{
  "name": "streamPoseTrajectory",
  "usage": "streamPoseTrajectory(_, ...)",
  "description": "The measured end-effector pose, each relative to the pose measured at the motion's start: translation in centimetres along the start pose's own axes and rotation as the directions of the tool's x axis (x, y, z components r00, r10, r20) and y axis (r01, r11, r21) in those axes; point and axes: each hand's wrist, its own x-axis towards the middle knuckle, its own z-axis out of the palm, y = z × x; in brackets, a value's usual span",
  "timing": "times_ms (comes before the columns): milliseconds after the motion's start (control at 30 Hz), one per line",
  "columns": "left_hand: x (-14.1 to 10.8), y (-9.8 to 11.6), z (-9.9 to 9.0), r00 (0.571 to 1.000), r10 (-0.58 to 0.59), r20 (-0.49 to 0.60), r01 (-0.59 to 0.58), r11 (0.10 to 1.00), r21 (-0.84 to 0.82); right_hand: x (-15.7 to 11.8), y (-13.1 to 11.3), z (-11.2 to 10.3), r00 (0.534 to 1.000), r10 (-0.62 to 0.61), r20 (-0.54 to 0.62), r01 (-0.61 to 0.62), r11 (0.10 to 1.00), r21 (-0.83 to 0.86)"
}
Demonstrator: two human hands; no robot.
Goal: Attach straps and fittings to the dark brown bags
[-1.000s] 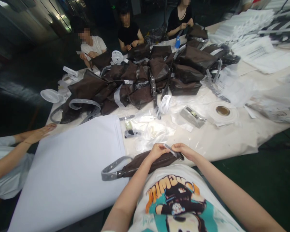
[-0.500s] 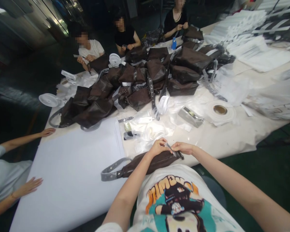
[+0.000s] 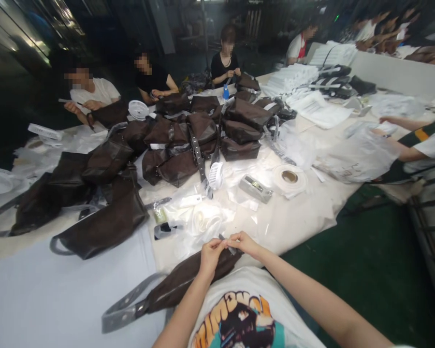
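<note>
A dark brown handbag (image 3: 188, 278) lies at the table's near edge, against my shirt. Its strap (image 3: 121, 309), wrapped in translucent film, loops out to the left. At the bag's right end my left hand (image 3: 210, 255) pinches a small grey strip (image 3: 232, 250). My right hand (image 3: 244, 243) is closed on the same strip, with fingertips almost touching those of the left. The fingers partly hide the strip, so I cannot tell whether it is film or strap.
Several brown bags (image 3: 170, 130) are heaped beyond my hands. Nearer stand a tape dispenser (image 3: 255, 188), a white roll (image 3: 289, 178), a small fan (image 3: 215, 175) and white sheets (image 3: 76, 295). Co-workers sit across the table; another handles a plastic bag (image 3: 355, 152) at right.
The view has turned right, so the table's things appear further left. One brown bag at left now lies further onto the white sheets. My hands have drawn closer together on the strip.
</note>
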Motion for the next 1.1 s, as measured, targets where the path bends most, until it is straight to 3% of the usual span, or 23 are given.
streamPoseTrajectory(100,0.3,-0.7,0.2,1.000,-0.024,0.010,0.024,0.999,-0.048,1.1,0.6,-3.7,0.968,0.015,-0.249,-0.039,0.995,-0.093)
streamPoseTrajectory(167,0.4,-1.3,0.1,0.997,-0.078,0.023,0.080,0.994,-0.080,2.3,0.7,-8.4,0.872,-0.008,-0.489,-0.073,0.987,-0.146)
streamPoseTrajectory(233,0.3,-1.8,0.0,0.991,-0.128,0.046,0.132,0.985,-0.109,3.7,0.5,-14.2,0.763,-0.043,-0.645,-0.105,0.976,-0.190)
streamPoseTrajectory(333,0.1,-2.0,-0.2,0.982,-0.176,0.074,0.185,0.971,-0.150,5.9,0.1,-22.0,0.656,-0.074,-0.751,-0.195,0.945,-0.263)
streamPoseTrajectory(433,0.0,-2.0,-0.3,0.976,-0.205,0.079,0.216,0.961,-0.174,7.8,0.0,-26.5,0.631,-0.056,-0.773,-0.293,0.906,-0.305)
streamPoseTrajectory(600,0.1,-1.9,-0.3,0.971,-0.223,0.091,0.236,0.956,-0.173,10.1,1.0,-28.7,0.684,0.045,-0.728,-0.378,0.875,-0.301)
streamPoseTrajectory(733,0.3,-1.8,-0.2,0.966,-0.249,0.075,0.258,0.951,-0.172,10.1,1.8,-29.2,0.706,0.084,-0.703,-0.350,0.904,-0.243)
streamPoseTrajectory(967,0.9,-2.3,-0.3,0.958,-0.277,0.077,0.286,0.947,-0.149,6.8,2.6,-29.8,0.652,0.023,-0.758,-0.165,0.980,-0.112)
streamPoseTrajectory(1100,0.9,-2.5,-0.3,0.951,-0.302,0.070,0.310,0.936,-0.167,5.2,4.1,-30.0,0.624,0.058,-0.779,-0.199,0.976,-0.086)
